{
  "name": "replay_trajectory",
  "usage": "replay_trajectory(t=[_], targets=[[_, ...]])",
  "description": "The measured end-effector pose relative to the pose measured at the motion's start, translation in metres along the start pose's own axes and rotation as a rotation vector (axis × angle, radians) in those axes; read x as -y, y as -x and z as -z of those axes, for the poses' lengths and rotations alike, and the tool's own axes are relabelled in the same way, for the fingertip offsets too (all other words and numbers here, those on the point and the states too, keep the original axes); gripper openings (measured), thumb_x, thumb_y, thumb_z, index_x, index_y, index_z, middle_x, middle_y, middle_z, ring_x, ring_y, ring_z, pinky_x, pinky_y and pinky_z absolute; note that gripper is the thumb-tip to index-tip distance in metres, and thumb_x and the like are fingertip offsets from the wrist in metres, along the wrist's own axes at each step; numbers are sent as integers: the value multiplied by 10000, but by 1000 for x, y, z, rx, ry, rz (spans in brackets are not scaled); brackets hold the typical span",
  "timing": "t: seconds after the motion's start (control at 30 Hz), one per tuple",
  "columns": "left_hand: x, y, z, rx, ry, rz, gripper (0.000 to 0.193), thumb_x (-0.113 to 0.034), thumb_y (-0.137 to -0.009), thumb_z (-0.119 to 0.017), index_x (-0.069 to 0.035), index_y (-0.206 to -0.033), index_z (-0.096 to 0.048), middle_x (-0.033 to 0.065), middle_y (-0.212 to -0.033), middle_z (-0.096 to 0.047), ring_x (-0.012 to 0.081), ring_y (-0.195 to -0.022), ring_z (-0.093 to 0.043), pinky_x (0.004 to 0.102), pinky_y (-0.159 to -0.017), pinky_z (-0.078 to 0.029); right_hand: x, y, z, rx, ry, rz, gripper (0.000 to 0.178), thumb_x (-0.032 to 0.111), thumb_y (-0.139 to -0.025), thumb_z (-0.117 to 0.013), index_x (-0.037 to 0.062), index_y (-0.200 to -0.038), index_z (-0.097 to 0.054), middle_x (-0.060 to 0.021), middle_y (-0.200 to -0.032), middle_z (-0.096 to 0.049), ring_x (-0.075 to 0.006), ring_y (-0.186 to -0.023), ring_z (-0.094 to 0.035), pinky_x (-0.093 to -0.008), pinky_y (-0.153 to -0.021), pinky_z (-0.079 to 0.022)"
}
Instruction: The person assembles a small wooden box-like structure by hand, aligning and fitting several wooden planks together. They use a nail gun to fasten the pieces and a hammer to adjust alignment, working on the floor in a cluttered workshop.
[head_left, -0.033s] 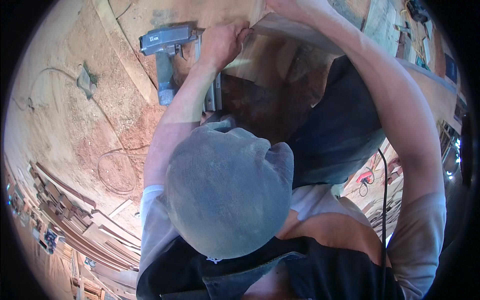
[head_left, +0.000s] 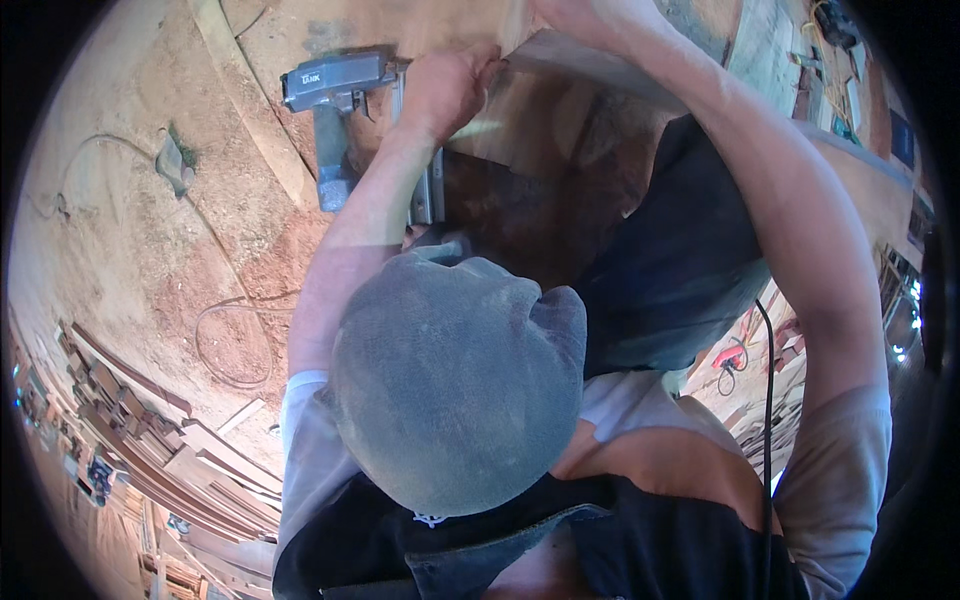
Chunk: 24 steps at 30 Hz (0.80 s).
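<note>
My left hand [head_left: 450, 92] is closed, its thumb and fingers pinched at the near left corner of a wooden board [head_left: 590, 62]. At the top edge of the view, my right hand [head_left: 598, 18] rests by the board's far side; its fingers are cut off, so their grip is hidden. A grey nail gun [head_left: 335, 75] lies on its side just left of my left wrist, handle toward me. Its metal magazine [head_left: 428, 190] shows on the other side of my left forearm. Below the board, a brown wooden surface [head_left: 530, 195] lies in shadow.
Dusty ground spreads on the left, with a long wooden plank [head_left: 250, 100] and a thin hose [head_left: 215, 235] across it. Stacked wood strips [head_left: 180, 455] lie at lower left. A black cable [head_left: 768, 400] hangs near my right arm. Rounded grey cloth [head_left: 455, 380] blocks the lower middle.
</note>
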<state>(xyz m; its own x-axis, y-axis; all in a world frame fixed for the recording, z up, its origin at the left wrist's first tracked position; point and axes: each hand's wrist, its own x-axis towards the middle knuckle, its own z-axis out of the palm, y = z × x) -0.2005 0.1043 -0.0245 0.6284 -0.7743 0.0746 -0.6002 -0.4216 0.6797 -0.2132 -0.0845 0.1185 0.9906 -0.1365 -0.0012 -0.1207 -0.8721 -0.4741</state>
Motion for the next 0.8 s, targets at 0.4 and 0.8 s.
replay_trajectory(t=[0.4, 0.8], targets=[[0, 9, -19, -204, 9, -104, 146, -62, -903, -622, -92, -1039, -578, 157, -877, -670, 406, -856, -675, 516, -712, -521, 14, 2, 8, 83, -86, -107, 230, 230, -904, -664, 3, -934, -639, -225, -736, -649, -379, -701, -669, -468, -648, -512], [0, 8, -14, -16, -82, 22, 135, -141, -922, -648, -104, -1052, -648, 172, -929, -702, 413, -872, -687, 522, -756, -542, 35, 30, 29, 232, 190, 117, 500, 499, -921, -700, 36, -1096, -630, -190, -766, -713, -437, -752, -709, -519, -678, -552]])
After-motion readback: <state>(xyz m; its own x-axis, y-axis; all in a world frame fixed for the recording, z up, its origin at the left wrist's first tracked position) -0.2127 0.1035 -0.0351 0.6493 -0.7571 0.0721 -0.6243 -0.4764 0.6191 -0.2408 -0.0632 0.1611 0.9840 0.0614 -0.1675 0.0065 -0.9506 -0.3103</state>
